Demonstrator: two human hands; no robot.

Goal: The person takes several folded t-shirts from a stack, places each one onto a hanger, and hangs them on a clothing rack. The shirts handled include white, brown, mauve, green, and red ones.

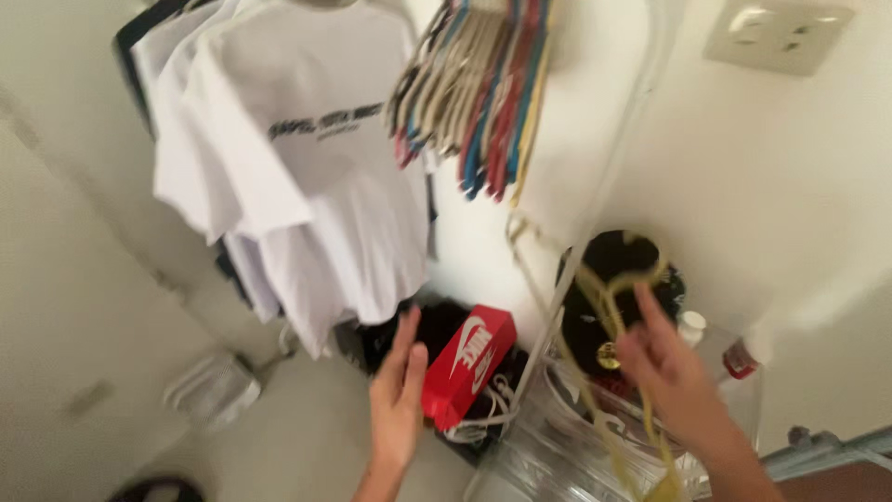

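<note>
The yellow hanger [613, 307] is in the right hand [674, 372], out in front of the black cap [595, 279] by the wall. The picture is blurry there, but the fingers look curled around the thin yellow wire, so that grip is grasping the hanger. The left hand [398, 400] is flat with its fingers spread, grasping nothing, just in front of the red shoe box [469, 358] on the floor. Above hang white shirts [288, 158] and a bunch of coloured hangers [478, 93]. A clear plastic bin [567, 437] sits below the right hand. The hanger could slip out, I think, because the hold looks loose. Its hook could also catch on the cap or the bin and pull them over.
</note>
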